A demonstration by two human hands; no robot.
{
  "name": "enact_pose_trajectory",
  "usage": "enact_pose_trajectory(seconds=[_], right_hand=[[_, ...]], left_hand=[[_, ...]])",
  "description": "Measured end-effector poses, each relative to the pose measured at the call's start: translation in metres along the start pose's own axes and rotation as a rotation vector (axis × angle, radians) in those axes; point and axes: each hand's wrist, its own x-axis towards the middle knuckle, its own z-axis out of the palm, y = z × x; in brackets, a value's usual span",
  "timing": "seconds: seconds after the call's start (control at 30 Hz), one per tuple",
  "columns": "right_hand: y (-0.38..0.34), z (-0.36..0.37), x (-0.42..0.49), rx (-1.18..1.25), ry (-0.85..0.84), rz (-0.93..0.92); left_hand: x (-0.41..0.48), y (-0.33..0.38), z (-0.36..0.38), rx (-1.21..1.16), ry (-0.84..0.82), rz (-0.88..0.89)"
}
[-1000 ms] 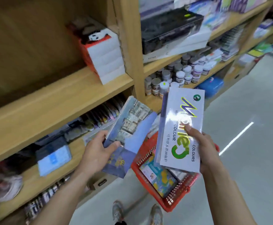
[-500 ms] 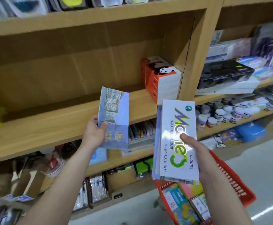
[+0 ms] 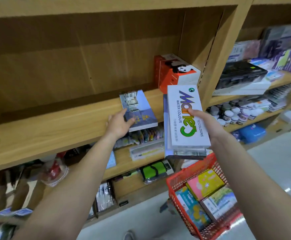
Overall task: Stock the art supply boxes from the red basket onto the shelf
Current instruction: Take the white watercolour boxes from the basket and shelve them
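My left hand grips the near left corner of a flat blue box with a building picture, which lies partly on the wooden shelf and overhangs its front edge. My right hand holds a stack of flat boxes in the air, thumb on the top one, a white water colour box, with one or two more boxes under it. The red basket hangs at the lower right under my right arm, holding several colourful boxes.
A stack of orange and white panda boxes stands on the same shelf against the upright post. Left of the blue box the shelf board is bare. Paint jars, a black case and other stock fill the right bay and lower shelves.
My left hand has carried the blue box up and forward, from held upright in the air to lying flat on the shelf edge. The right hand's stack rose slightly; the view tilted upward.
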Motion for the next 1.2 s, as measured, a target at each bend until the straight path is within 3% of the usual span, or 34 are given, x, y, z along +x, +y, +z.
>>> enact_pose_trajectory(seconds=[0.1, 0.37, 0.6, 0.67, 0.8, 1.0, 1.07, 1.2], right_hand=[[-0.015, 0.016, 0.011, -0.034, -0.001, 0.009], [-0.039, 0.082, 0.051, -0.143, -0.042, 0.010], [-0.050, 0.125, 0.082, -0.238, -0.080, 0.055], [-0.052, 0.132, 0.086, -0.227, -0.085, 0.052], [-0.052, 0.126, 0.084, -0.183, -0.078, 0.061], [-0.041, 0.073, 0.064, -0.172, -0.065, 0.114], [-0.045, 0.072, 0.064, -0.312, -0.017, 0.140], [-0.037, 0.050, 0.059, -0.335, 0.056, -0.063]], left_hand=[[-0.016, -0.010, -0.004, -0.087, 0.004, 0.122], [-0.047, -0.030, -0.017, -0.231, -0.062, 0.181], [-0.045, -0.045, -0.013, -0.215, -0.032, 0.198], [-0.042, -0.043, -0.010, -0.109, 0.009, 0.261], [-0.029, -0.035, -0.003, 0.138, -0.023, 0.401], [-0.033, -0.028, 0.009, 0.201, 0.063, 0.495], [-0.030, -0.018, 0.011, 0.224, 0.037, 0.502], [0.012, -0.013, -0.015, 0.225, -0.043, 0.467]])
